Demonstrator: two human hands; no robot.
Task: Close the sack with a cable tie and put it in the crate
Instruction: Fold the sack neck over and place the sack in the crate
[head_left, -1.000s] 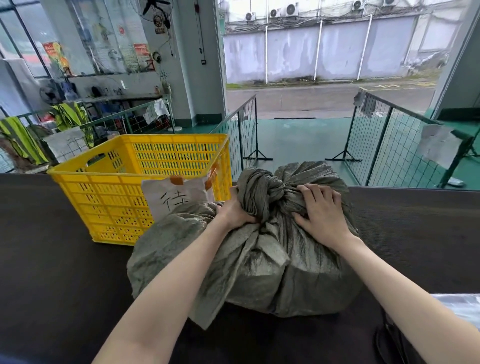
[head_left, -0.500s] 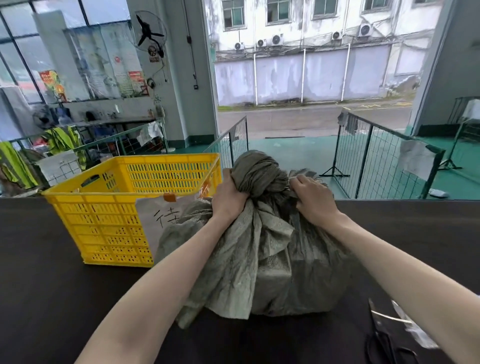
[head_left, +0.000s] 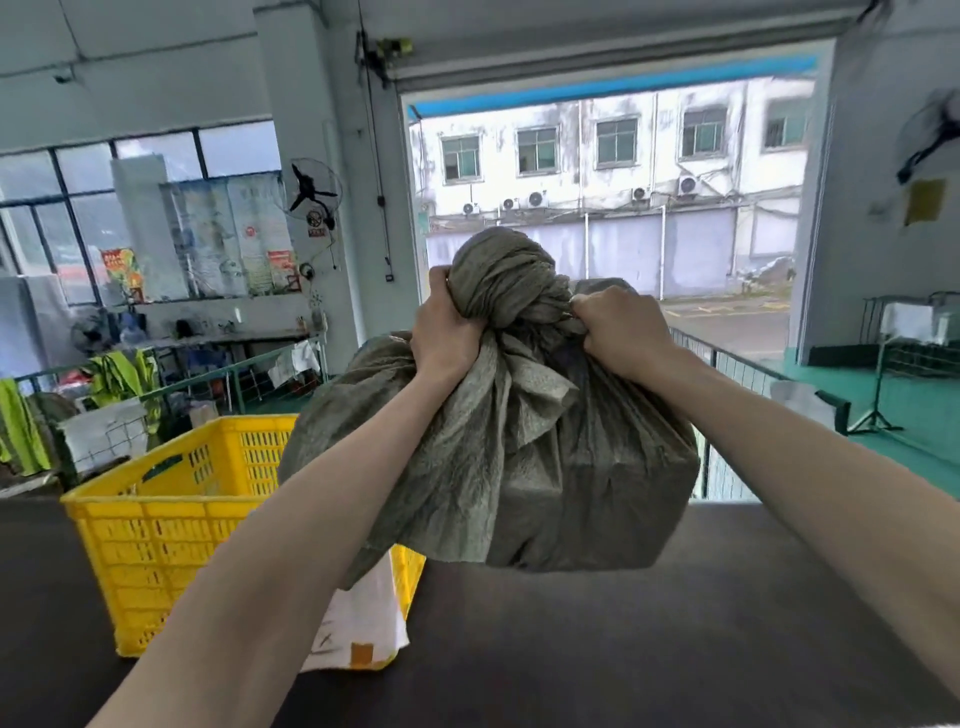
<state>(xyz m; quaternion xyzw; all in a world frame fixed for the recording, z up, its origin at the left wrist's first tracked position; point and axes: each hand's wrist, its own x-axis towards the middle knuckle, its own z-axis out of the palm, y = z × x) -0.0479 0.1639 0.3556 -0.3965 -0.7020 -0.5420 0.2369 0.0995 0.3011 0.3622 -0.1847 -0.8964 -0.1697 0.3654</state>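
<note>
Sack already bunched shut at the neck, cable tie itself not visible, held clear above the counter in the tight grip of left hand and right hand, yet to go into the yellow crate just beside.

The sack covers the right rear corner of the yellow crate, and the left forearm crosses the white paper label on its front (its writing can't be read). No cable tie can be made out on the bunched neck between the left hand and right hand. Both arms run off the lower edge. Posters at upper left are too blurred to read.
</note>
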